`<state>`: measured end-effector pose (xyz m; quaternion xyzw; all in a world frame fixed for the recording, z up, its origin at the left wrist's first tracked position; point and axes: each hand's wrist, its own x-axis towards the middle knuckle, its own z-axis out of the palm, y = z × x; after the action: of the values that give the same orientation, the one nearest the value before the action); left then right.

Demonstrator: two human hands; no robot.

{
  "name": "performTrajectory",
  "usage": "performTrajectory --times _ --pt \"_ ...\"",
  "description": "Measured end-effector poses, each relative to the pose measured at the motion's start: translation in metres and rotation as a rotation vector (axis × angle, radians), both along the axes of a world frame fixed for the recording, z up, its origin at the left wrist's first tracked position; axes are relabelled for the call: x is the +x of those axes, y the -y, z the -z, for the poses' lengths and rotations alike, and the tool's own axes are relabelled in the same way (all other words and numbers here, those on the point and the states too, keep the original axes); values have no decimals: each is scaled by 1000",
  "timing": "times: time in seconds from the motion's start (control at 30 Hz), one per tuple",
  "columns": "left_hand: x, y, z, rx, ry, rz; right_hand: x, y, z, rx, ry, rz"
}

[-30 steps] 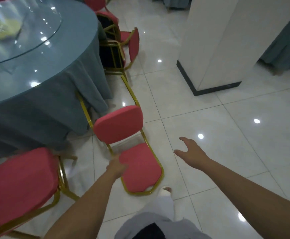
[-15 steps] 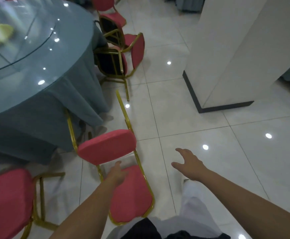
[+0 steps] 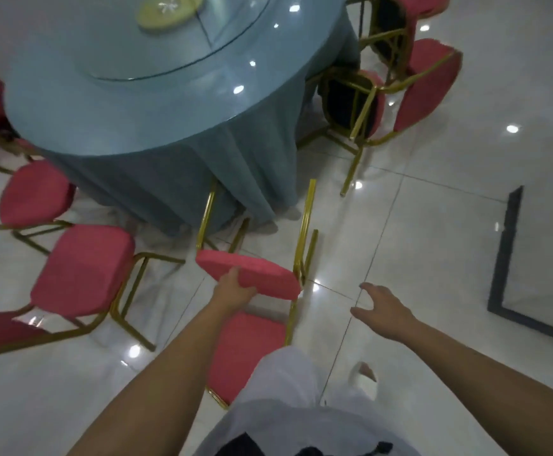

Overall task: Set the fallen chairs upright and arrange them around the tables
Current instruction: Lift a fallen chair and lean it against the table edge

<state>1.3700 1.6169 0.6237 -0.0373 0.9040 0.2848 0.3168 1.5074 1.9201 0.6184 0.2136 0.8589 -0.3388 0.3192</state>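
- Left hand (image 3: 232, 291) grips the near edge of the raised red pad (image 3: 252, 274) on the fallen chair (image 3: 245, 350), with its fingers tucked under and out of sight.
- Right hand (image 3: 380, 311) holds nothing. Its fingers are spread and loosely bent, and it sits right of the chair, not touching it.
- Chair lies on the floor directly under the left hand, gold legs (image 3: 305, 225) pointing away toward the table (image 3: 170, 103).
- Probably light with a stiff metal frame. The pad is soft and could squash or slip.
- Firmer hold: the gold rail nearest the right hand.
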Motion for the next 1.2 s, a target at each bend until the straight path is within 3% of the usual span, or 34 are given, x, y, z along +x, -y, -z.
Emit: performTrajectory --times 0.1,0.27,0.57,0.8,1.07,1.2 --pt "-7 -3 -1 -43 3 -89 -61 -12 -2 19 -14 -108" --pt "-32 12 40 -182 172 -298 -154 -17 -7 87 -24 -301" --pt "-70 15 62 147 267 -699 -308 -11 -28 189 -61 -597" --pt "-71 -8 62 143 181 -1107 -412 20 -13 192 -61 -987" --pt "-32 -110 39 113 227 -1695 -483 75 6 54 -82 -1539" --pt "-23 -178 34 183 342 -1887 -509 76 16 31 -39 -1641"
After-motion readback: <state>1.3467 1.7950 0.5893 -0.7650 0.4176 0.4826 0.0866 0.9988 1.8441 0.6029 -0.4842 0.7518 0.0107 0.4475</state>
